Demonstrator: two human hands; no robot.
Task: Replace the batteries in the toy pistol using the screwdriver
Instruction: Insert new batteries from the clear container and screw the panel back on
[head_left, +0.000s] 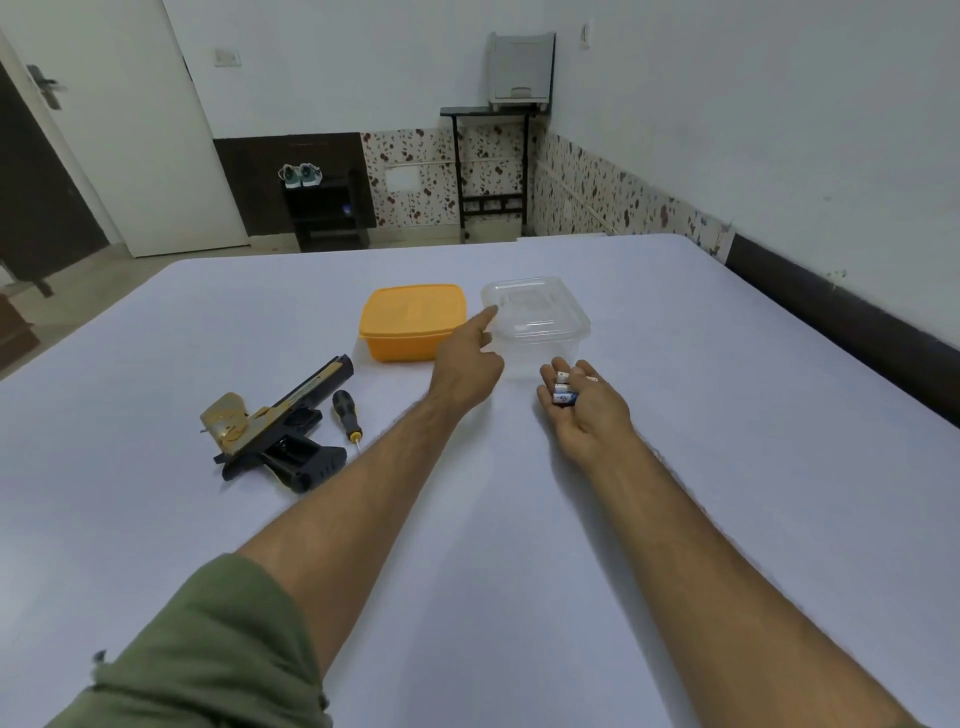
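Right hand (584, 402) cups small cylindrical batteries (565, 388), fingers curled; left hand (467, 364), finger out, touches the lidded clear plastic tub (537, 325). Beside it an orange tub (413, 322); toy pistol (278, 428) and screwdriver (345, 410) lie left.

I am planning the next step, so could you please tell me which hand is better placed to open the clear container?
The left hand: its fingers already reach the clear container's lid corner, while the right hand cradles the batteries.
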